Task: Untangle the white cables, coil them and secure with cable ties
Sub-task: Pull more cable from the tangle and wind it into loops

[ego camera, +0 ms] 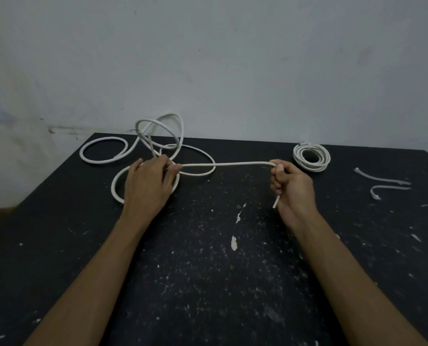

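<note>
Tangled cable [158, 136]: loose white loops piled at the table's [208, 270] far left, some rearing up against the wall.
Left hand [148, 183]: palm down over the loops, thumb and fingertips pinching the cable.
Taut stretch: running straight across between both hands.
Right hand [291, 186]: fist curled round the cable, end poking out below.
Coiled cable [311, 157]: tied, just beyond.
Cable ties [385, 184]: two, far right.

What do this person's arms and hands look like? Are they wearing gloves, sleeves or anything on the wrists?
Both arms are bare as far as the picture shows, with no sleeves in view. The left hand and the right hand have no gloves. No watch, bracelet or ring shows on either, and no markings are visible.
</note>
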